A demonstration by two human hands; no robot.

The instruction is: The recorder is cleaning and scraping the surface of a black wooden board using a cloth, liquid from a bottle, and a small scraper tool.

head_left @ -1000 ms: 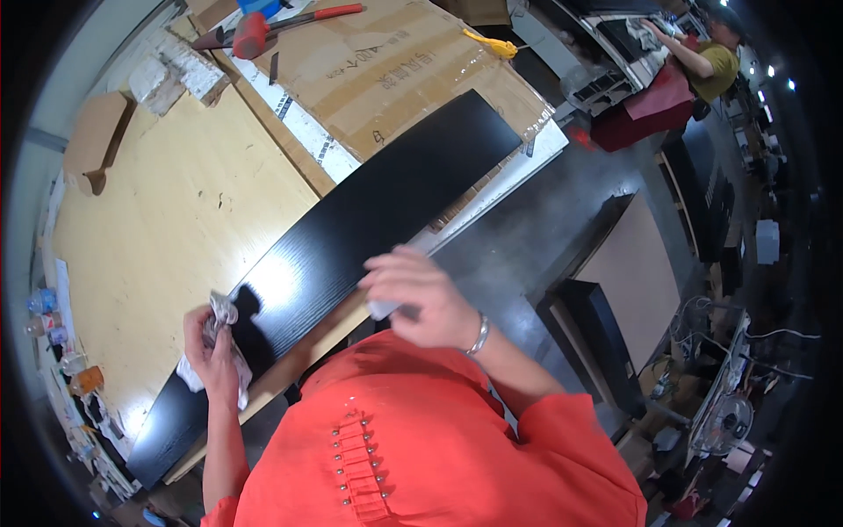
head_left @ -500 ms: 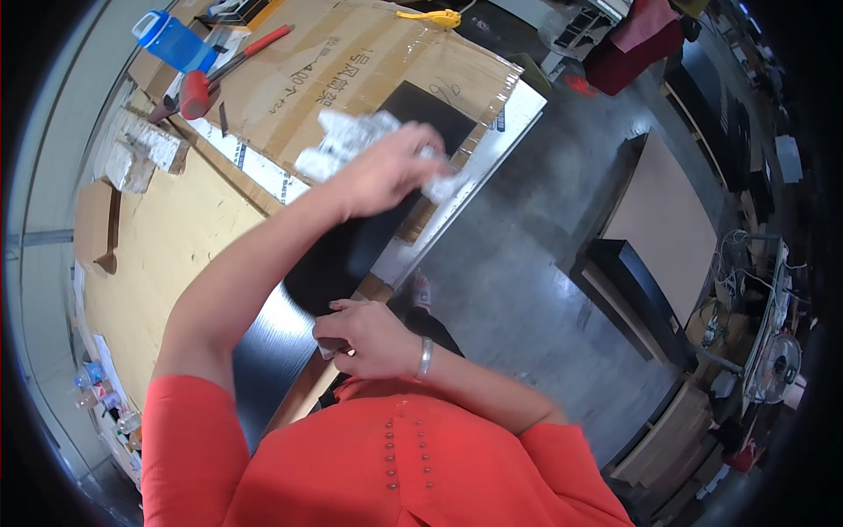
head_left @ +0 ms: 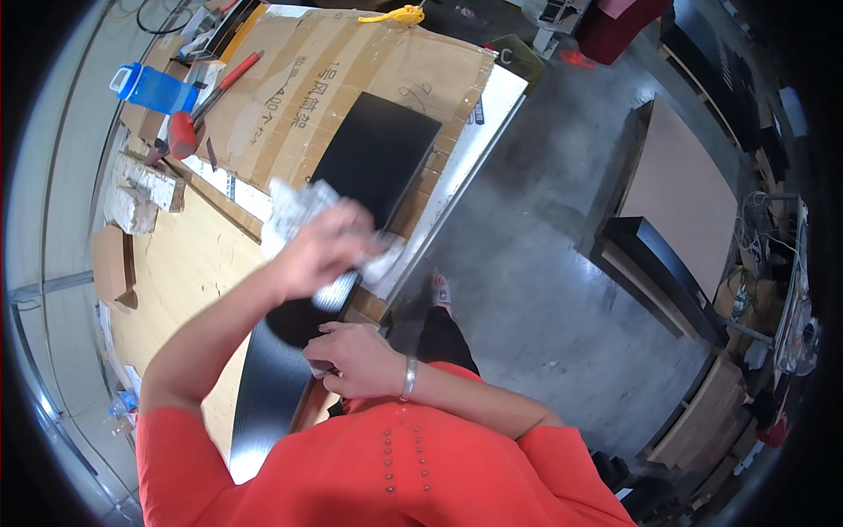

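A long black board point(head_left: 378, 149) lies slantwise over a flattened cardboard sheet, its near end reaching toward my body. My left hand point(head_left: 327, 248) presses a crumpled white cloth point(head_left: 294, 211) with dark marks against the board's top; hand and cloth are smeared by motion. Lower down, my right hand point(head_left: 358, 358), with a silver bracelet at the wrist, is closed at the board's near edge. Something small and greyish shows under its fingers, too hidden to name.
Cardboard point(head_left: 290, 97) covers the bench's far part. On its left are a red-headed mallet point(head_left: 182, 136) and a blue bottle point(head_left: 158, 88); a yellow tool point(head_left: 399, 15) lies at the far edge. Across the floor to the right stands a low stack of panels point(head_left: 676, 193).
My left hand has swept the cloth down the board toward me, uncovering the board's far part. My right hand stays at the near edge. The whole view has shifted slightly.
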